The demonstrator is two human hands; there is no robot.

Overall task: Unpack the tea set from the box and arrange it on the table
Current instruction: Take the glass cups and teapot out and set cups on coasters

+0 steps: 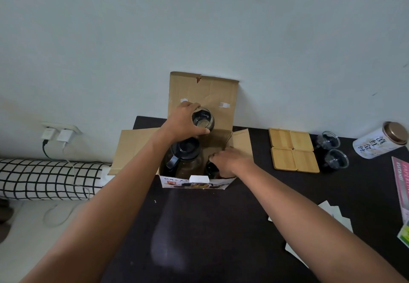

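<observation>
An open cardboard box (200,93) stands at the back of the dark table (221,227), its flaps spread. My left hand (183,123) holds a clear glass cup (203,120) above the box's far side. Inside the box stands a glass teapot with a black lid and handle (184,156). My right hand (232,161) reaches into the box's right side and closes on a dark cup (211,168), mostly hidden. To the right lie several square wooden coasters (293,150) in a block, with two glass cups (332,151) beside them.
A white tea canister (380,142) lies tilted at the far right, with a pink booklet (401,189) and white papers (327,214) near the right edge. Left of the table are a checked cushion (51,178), wall plugs (58,135) and cables. A wall stands right behind the box.
</observation>
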